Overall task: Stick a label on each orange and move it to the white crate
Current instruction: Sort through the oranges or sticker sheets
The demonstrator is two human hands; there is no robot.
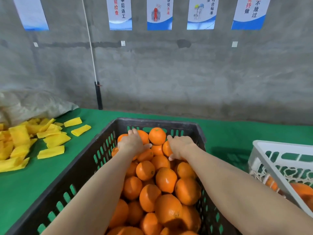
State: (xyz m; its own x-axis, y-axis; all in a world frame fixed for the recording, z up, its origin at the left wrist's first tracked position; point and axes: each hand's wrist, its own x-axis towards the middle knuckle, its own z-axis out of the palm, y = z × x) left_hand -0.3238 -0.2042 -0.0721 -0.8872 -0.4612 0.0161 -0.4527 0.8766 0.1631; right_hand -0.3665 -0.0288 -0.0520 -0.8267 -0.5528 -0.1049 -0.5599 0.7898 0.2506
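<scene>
- Two crates are sitting on the green table (228, 133): one dark crate (81, 168) and, to its right, one white crate (271, 150).
- Well over twenty oranges (166, 179) are lying in the dark crate; the arms are hiding some, so an exact count is not possible.
- At least two further oranges (303, 192) are showing in the white crate.
- Two hands, the left hand (132, 143) and the right hand (180, 145), are reaching into the dark crate.
- Over a dozen yellow foam sleeves (55, 139) are lying left of the dark crate, overlapping too much to count exactly.
- Five posters (159, 14) are hanging behind the dark crate.
</scene>
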